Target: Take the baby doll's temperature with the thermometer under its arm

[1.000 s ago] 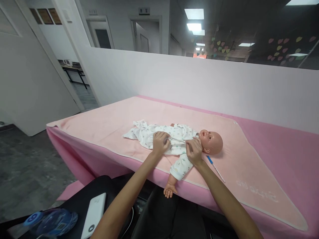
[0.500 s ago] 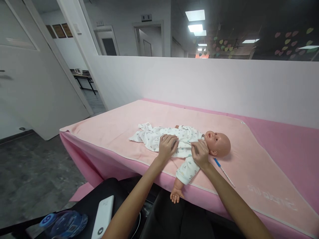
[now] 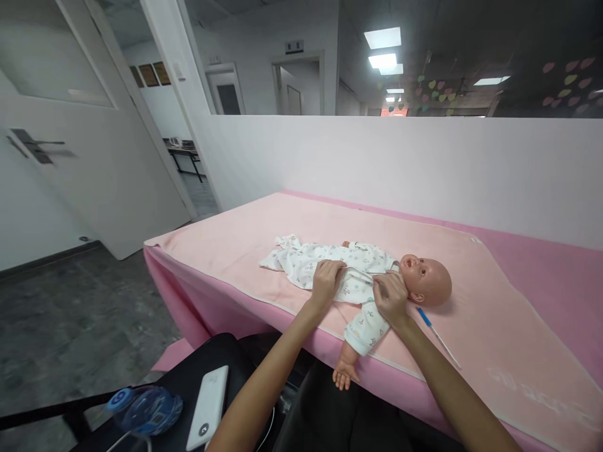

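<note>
A baby doll (image 3: 426, 280) lies on its back, its head to the right. It wears a white printed baby outfit (image 3: 301, 260). My left hand (image 3: 327, 282) is over the doll's belly, fingers closed on the edge of the outfit's front. Near the doll's neck, my right hand (image 3: 391, 296) pinches the same front. Between my hands the fabric edge is drawn into a taut, slightly lifted line. The doll's near arm (image 3: 347, 363) sticks out past the table edge, its sleeve on. Its far hand barely shows behind the outfit.
A thin white stick with a blue end (image 3: 425, 317) lies right of the doll on the peach mat (image 3: 494, 326). Pink cloth (image 3: 541, 263) covers the table beneath. On a black chair at lower left are a white power bank (image 3: 207, 408) and a water bottle (image 3: 146, 409). A white wall (image 3: 400, 163) stands behind.
The view has swung slightly left, so everything sits farther right. Both hands stay on the outfit's front, and the fabric edge between them now looks more stretched and lifted.
</note>
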Tool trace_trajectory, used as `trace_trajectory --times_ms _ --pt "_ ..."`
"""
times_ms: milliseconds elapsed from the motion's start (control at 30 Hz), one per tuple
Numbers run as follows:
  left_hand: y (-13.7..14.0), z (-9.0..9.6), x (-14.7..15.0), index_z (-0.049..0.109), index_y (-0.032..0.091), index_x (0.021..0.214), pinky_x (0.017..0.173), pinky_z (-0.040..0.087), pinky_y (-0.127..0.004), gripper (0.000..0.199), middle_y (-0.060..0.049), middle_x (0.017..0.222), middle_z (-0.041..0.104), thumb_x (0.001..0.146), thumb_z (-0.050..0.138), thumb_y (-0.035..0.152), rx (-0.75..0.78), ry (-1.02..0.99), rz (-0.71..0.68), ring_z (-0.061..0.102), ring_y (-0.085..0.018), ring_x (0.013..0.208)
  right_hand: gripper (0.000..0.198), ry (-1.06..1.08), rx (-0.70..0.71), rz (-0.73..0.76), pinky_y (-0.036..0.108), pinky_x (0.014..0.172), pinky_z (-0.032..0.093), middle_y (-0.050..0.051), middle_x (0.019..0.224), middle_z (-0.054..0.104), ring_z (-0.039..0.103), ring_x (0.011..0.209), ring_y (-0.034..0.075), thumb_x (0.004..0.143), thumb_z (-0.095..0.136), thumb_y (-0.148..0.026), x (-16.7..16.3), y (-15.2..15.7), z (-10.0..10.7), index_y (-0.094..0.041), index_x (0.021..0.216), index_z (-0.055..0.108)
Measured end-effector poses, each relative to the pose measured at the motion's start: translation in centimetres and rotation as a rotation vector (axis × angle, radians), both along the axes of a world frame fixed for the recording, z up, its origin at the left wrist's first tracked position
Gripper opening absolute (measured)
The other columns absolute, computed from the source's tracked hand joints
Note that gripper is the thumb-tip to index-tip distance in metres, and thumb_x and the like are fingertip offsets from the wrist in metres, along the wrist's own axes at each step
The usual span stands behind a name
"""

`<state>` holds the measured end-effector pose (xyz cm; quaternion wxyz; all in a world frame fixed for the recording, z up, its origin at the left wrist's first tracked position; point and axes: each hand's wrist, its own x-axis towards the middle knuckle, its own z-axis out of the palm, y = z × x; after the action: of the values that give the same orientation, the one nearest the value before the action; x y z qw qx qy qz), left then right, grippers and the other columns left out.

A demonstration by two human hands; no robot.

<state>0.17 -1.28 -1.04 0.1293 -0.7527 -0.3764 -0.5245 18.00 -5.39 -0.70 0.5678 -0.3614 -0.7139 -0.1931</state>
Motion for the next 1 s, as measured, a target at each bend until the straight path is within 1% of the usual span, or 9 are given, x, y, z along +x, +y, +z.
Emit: trace_trajectory --times_ms 167,300,400,600,700,767,867,1000 --pt "-0.04 0.08 0.15 0.059 0.02 0.089 0.077 0.042 -0.032 0.015 -0.002 0.088 0.067 0.087 0.044 0.016 0.056 0.062 0.021 0.059 -0.015 0.087 0.017 0.002 0.0 0.003 0.034 0.078 0.045 0.001 0.069 0.064 0.056 0.068 0.015 0.074 0.049 -0.005 0.02 0.07 -0.13 -0.02 0.078 0.057" --pt "-0.05 0.13 0.12 0.06 0.021 0.087 0.077 0.044 -0.034 0.016 -0.002 0.085 0.067 0.085 0.045 0.014 0.058 0.052 0.061 0.059 -0.016 0.085 0.017 0.001 -0.014 0.0 0.035 0.077 0.045 0.001 0.069 0.064 0.057 0.068 0.016 0.075 0.049 -0.007 0.01 0.08 -0.17 -0.02 0.079 0.057" --pt "-0.01 0.0 0.12 0.061 0.02 0.086 0.078 0.046 -0.033 0.019 -0.003 0.084 0.067 0.086 0.043 0.013 0.042 0.05 0.034 0.06 -0.016 0.087 0.016 0.005 -0.016 -0.001 0.035 0.078 0.045 0.001 0.069 0.064 0.057 0.068 0.016 0.076 0.049 -0.008 0.04 0.08 -0.2 -0.021 0.078 0.058" --pt "-0.06 -0.34 0.14 0.06 0.019 0.091 0.071 0.049 -0.028 0.025 -0.005 0.089 0.065 0.088 0.035 0.013 -0.007 -0.017 -0.013 0.06 -0.014 0.085 0.017 0.004 0.006 -0.004 0.035 0.077 0.045 0.001 0.069 0.064 0.057 0.066 0.016 0.075 0.049 -0.007 0.06 0.18 -0.17 -0.02 0.078 0.058" --pt "-0.26 -0.11 0.13 0.059 0.019 0.095 0.073 0.047 -0.03 0.023 -0.005 0.09 0.065 0.087 0.037 0.016 -0.052 -0.012 -0.016 0.059 -0.016 0.085 0.016 0.009 0.024 -0.002 0.034 0.076 0.046 0.001 0.067 0.063 0.056 0.066 0.016 0.074 0.049 -0.006 0.03 0.23 -0.07 -0.02 0.078 0.057" --pt "-0.33 0.14 0.12 0.058 0.019 0.096 0.075 0.044 -0.032 0.019 -0.005 0.09 0.064 0.085 0.043 0.02 -0.071 0.01 0.015 0.057 -0.018 0.085 0.016 0.017 0.038 -0.005 0.034 0.075 0.046 0.001 0.067 0.063 0.056 0.065 0.015 0.074 0.05 -0.006 0.02 0.26 -0.01 -0.02 0.077 0.057" --pt "-0.21 0.36 0.18 0.059 0.019 0.094 0.076 0.04 -0.035 0.017 -0.005 0.089 0.063 0.081 0.051 0.027 -0.093 0.069 0.065 0.054 -0.019 0.083 0.016 0.011 0.035 -0.018 0.033 0.075 0.046 0.001 0.068 0.063 0.056 0.065 0.015 0.074 0.049 -0.007 0.03 0.31 0.04 -0.02 0.078 0.057" --pt "0.12 0.33 0.34 0.06 0.02 0.09 0.072 0.037 -0.033 0.016 -0.005 0.083 0.062 0.083 0.048 0.026 -0.103 0.098 0.085 0.053 -0.018 0.077 0.016 -0.003 0.012 -0.022 0.033 0.076 0.046 0.001 0.069 0.064 0.057 0.065 0.015 0.074 0.049 -0.007 0.04 0.35 0.06 -0.02 0.078 0.057"
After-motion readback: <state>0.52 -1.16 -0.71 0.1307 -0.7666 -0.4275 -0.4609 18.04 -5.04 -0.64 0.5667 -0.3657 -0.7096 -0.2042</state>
